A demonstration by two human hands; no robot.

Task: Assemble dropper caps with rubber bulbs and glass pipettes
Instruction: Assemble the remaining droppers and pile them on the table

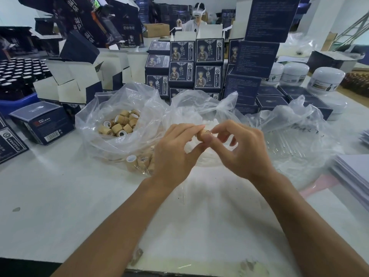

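My left hand (175,148) pinches a tan bamboo-look dropper cap (202,134) between thumb and fingers, above the table's middle. My right hand (241,148) meets it from the right, its fingertips on the cap's open end. A clear bag of tan caps (121,122) lies to the left, with a few more caps (137,162) near its front edge. Behind my hands lies a bag of white rubber bulbs (207,118), and a bag of glass pipettes (287,142) is on the right. Whether a bulb sits in the held cap is hidden by my fingers.
Dark blue product boxes (195,64) are stacked behind the bags, with open white-lined cartons (75,82) at left and white jars (325,79) at right. A stack of grey sheets (353,172) lies at the right edge. Another person (196,19) works at the far back.
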